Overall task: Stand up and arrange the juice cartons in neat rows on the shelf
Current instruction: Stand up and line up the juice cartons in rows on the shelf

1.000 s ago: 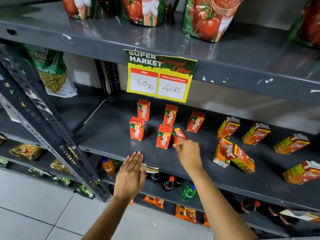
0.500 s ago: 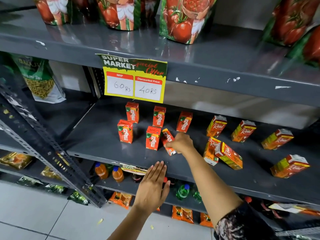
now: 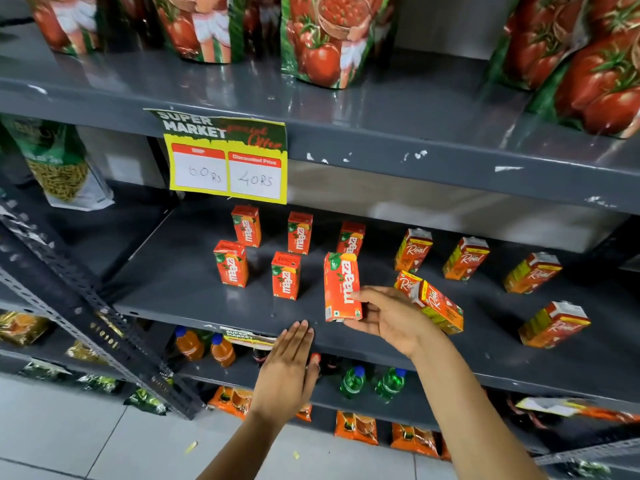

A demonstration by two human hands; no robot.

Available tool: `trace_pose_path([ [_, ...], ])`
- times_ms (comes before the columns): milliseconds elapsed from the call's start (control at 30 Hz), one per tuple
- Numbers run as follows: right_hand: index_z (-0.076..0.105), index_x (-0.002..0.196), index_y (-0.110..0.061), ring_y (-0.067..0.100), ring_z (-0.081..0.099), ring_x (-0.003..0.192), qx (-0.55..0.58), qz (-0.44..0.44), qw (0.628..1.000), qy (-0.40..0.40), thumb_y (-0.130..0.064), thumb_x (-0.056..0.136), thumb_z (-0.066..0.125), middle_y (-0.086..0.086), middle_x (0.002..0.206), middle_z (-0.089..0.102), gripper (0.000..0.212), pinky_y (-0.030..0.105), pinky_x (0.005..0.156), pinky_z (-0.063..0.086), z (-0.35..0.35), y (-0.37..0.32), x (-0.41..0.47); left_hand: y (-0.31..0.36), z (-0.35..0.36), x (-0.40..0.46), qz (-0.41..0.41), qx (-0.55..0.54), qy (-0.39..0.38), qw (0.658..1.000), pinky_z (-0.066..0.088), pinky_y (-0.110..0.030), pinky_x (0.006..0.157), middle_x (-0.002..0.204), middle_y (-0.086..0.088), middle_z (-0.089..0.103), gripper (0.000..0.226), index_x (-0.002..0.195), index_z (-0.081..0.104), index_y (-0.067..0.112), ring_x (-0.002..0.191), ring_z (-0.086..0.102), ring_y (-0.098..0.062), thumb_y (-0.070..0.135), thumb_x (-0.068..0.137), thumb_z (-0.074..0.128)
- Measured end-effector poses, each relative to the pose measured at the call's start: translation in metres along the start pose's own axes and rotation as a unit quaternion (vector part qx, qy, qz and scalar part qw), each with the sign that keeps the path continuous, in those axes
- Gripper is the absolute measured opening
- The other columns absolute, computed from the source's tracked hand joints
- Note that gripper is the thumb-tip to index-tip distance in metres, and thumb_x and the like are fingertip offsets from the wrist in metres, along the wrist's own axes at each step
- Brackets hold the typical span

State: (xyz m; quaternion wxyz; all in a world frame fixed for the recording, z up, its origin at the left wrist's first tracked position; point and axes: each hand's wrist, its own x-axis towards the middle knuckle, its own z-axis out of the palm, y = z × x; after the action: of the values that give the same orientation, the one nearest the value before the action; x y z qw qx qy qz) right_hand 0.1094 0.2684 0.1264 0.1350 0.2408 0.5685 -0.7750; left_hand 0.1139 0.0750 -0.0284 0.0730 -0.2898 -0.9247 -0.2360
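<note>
On the grey middle shelf (image 3: 194, 292) several small orange-red Maaza juice cartons stand upright in two loose rows, such as one at the front left (image 3: 231, 264) and one at the back (image 3: 300, 232). My right hand (image 3: 388, 315) grips another Maaza carton (image 3: 341, 286) upright, just above the shelf's front part. Several orange-yellow Real cartons lie tilted to the right, one (image 3: 438, 301) right behind my right hand. My left hand (image 3: 289, 372) is flat and open, fingertips at the shelf's front edge.
A yellow price sign (image 3: 227, 159) hangs from the upper shelf edge. Tomato pouches (image 3: 332, 39) stand on the top shelf. Drink bottles (image 3: 221, 349) and snack packs sit on the lower shelves. A slanted perforated post (image 3: 90, 299) crosses at left.
My right hand reached the fallen Maaza carton, closed on it and lifted it upright toward the shelf front. My left hand shifted right along the shelf edge. The view moved closer.
</note>
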Motion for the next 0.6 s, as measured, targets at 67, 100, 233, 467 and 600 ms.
trace_pose_path([
  [67,0.062,0.109,-0.003,0.023,0.074,0.085,0.028,-0.028,0.999,-0.004,-0.012,0.076,0.072,0.017,0.102,0.073,0.036,0.029,0.062,0.061,0.007,-0.005,-0.033,-0.001,0.001,0.0,0.003,-0.003,0.007,1.0,0.026,-0.036,0.111,0.141,-0.009,0.048,0.055,0.134,0.053,0.005,0.134,0.04,-0.02,0.04,0.1,0.024],
  [100,0.065,0.106,-0.006,0.022,0.074,0.084,0.033,-0.045,0.998,-0.011,-0.016,0.071,0.074,0.015,0.101,0.074,0.037,0.027,0.059,0.06,0.01,-0.008,-0.049,-0.001,0.001,-0.001,0.003,-0.003,0.011,1.0,0.026,-0.036,0.111,0.14,-0.01,0.049,0.057,0.133,0.053,0.005,0.133,0.041,-0.021,0.04,0.101,0.023],
  [233,0.071,0.089,-0.022,0.016,0.074,0.083,0.002,-0.12,0.991,-0.059,-0.029,0.061,0.071,0.001,0.089,0.077,0.029,0.022,0.057,0.058,0.029,-0.024,-0.106,0.003,-0.002,0.0,-0.008,-0.004,0.035,0.999,0.019,-0.026,0.112,0.128,-0.013,0.06,0.053,0.125,0.059,0.003,0.121,0.052,-0.027,0.036,0.1,0.026],
  [467,0.071,0.082,-0.027,0.014,0.074,0.08,0.011,-0.158,0.985,-0.074,-0.033,0.057,0.07,-0.004,0.083,0.077,0.026,0.02,0.055,0.058,0.046,-0.026,-0.135,0.004,0.003,-0.001,-0.013,-0.015,0.044,0.999,0.05,-0.045,0.091,0.117,-0.016,0.065,0.045,0.118,0.062,0.002,0.11,0.059,-0.033,0.032,0.097,0.036],
  [600,0.072,0.081,-0.027,0.014,0.074,0.08,0.02,-0.159,0.984,-0.076,-0.032,0.057,0.07,-0.004,0.082,0.077,0.025,0.02,0.054,0.058,0.043,-0.025,-0.137,0.007,-0.001,-0.002,-0.016,-0.009,0.047,0.999,0.052,-0.044,0.086,0.11,-0.016,0.067,0.048,0.114,0.063,0.002,0.104,0.061,-0.034,0.034,0.098,0.032],
])
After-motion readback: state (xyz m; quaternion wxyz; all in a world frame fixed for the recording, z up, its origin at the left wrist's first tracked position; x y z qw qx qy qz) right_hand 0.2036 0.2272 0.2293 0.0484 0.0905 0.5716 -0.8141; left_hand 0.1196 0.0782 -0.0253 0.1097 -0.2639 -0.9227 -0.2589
